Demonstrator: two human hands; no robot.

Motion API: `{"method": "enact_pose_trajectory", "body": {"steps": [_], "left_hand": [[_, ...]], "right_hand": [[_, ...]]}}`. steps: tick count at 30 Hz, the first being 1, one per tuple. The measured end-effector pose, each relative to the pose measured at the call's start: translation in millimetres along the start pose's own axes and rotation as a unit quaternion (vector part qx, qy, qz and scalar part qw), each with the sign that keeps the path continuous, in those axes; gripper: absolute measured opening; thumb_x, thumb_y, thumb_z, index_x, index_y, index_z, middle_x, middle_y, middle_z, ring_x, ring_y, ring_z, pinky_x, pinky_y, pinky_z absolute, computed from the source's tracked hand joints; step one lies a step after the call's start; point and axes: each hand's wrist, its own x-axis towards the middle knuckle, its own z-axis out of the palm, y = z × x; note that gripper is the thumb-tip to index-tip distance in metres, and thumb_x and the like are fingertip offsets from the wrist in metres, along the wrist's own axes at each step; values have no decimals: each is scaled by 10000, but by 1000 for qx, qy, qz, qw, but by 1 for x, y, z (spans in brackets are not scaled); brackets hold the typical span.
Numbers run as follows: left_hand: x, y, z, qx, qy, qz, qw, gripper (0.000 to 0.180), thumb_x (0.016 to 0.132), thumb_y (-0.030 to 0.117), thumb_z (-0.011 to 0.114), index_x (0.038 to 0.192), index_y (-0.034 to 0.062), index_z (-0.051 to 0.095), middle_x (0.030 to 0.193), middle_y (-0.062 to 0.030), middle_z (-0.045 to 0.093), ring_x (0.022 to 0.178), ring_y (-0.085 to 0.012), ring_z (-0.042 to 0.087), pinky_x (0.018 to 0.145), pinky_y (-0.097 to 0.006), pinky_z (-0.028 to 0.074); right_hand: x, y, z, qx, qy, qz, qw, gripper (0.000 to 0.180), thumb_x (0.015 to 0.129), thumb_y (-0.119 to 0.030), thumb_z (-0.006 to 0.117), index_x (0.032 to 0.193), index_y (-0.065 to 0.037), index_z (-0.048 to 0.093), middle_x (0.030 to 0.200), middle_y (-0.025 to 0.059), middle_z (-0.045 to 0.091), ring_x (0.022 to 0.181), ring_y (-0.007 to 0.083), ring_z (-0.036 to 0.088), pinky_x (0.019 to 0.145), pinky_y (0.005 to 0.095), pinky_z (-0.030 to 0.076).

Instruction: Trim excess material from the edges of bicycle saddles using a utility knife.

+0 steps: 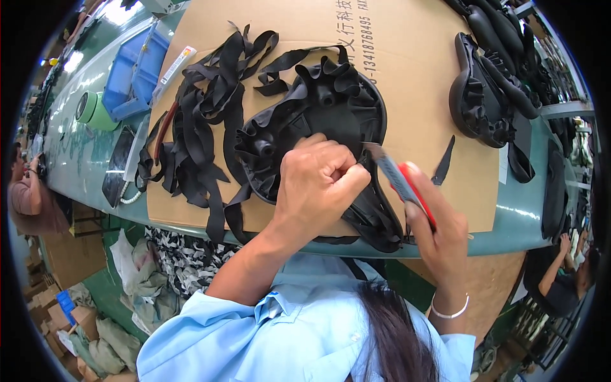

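A black bicycle saddle [331,118] lies underside up on a cardboard sheet [423,95], its cover gathered in folds around the rim and its narrow nose toward me. My left hand [321,178] is closed in a fist over the middle of the saddle; what its fingers pinch is hidden. In my right hand [439,235] is a red and grey utility knife [400,179], with its blade out and the tip beside the saddle's right edge, near my left knuckles. Black cut strips [203,114] lie heaped to the left of the saddle.
One cut scrap [444,162] lies right of the knife. More black saddles [474,95] stand at the right. At left are a blue bin [130,76], a green round container [95,111] and a phone-like dark slab [118,162]. People work at both sides.
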Motion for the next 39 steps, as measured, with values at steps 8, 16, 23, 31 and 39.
{"method": "enact_pose_trajectory", "body": {"steps": [8, 16, 23, 31, 39], "left_hand": [[3, -1, -6, -90, -70, -19, 993, 136, 712, 84, 626, 628, -13, 580, 552, -64, 520, 561, -169, 459, 538, -312, 372], [12, -4, -10, -377, -83, -123, 914, 135, 816, 83, 629, 705, 6, 633, 647, -6, 537, 640, -84, 479, 594, -249, 378], [19, -28, -7, -661, 4, -89, 745, 208, 895, 169, 581, 719, 62, 550, 687, -11, 502, 794, -146, 497, 852, -263, 383], [-5, -15, -25, -243, -237, 33, 940, 110, 786, 167, 704, 781, 81, 634, 789, -4, 640, 674, -187, 565, 754, -323, 416], [25, -12, -53, 185, -290, 288, 894, 154, 727, 185, 726, 829, 71, 713, 835, -41, 623, 805, -228, 596, 673, -358, 473]], "right_hand": [[-11, 23, -19, -9, -94, -26, 995, 500, 820, -8, 645, 1300, -130, 584, 977, 138, 696, 699, 260, 667, 593, 331, 506], [-67, -27, -28, -83, -130, 181, 971, 520, 860, -71, 616, 1366, -131, 507, 878, 212, 669, 696, 349, 662, 625, 385, 521], [-127, -23, 26, -106, 36, 126, 986, 581, 842, -7, 649, 1390, -60, 463, 790, 175, 631, 568, 283, 603, 527, 352, 491], [-142, 4, 44, 77, 213, 173, 958, 517, 928, -32, 516, 1428, -28, 382, 919, 131, 667, 591, 86, 555, 512, 245, 483], [-97, 10, 25, -13, 201, 36, 979, 483, 900, -42, 600, 1364, -23, 469, 861, 123, 665, 572, 113, 549, 514, 222, 459]]}}
